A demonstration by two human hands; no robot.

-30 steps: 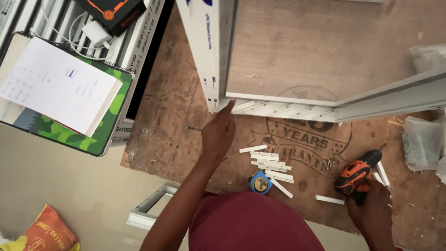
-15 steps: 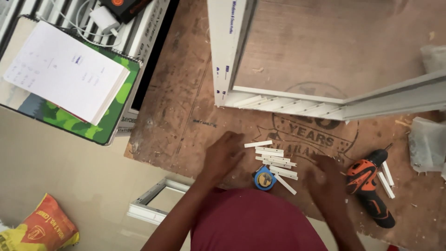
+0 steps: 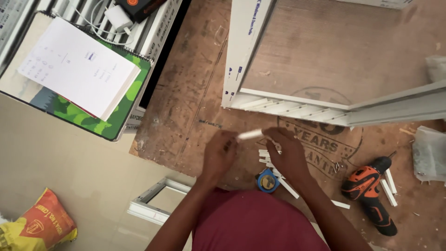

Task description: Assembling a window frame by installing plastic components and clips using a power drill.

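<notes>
A short white strip [image 3: 250,135] lies between the two hands, its long axis running nearly level, left end a touch lower than the right. The left hand [image 3: 219,155] sits at its left end, the right hand [image 3: 290,155] at its right end, so both are equally near: each hand has an end. The left fingers [image 3: 231,139] curl closed around or against the left tip; the right fingers [image 3: 272,135] pinch the right tip. The picture is blurred here, so I cannot tell which hand bears the weight. The strip is held just above the board [image 3: 186,107], clear of it.

Below the right fingers, just beside the palm, lies a loose pile of like strips [image 3: 267,158], and a blue-and-yellow tape measure [image 3: 267,181] rests below that, near the wrist. Above the fingers, well apart, runs the white frame [image 3: 288,104]. Right of the right hand, apart from it, lies an orange drill [image 3: 369,186].
</notes>
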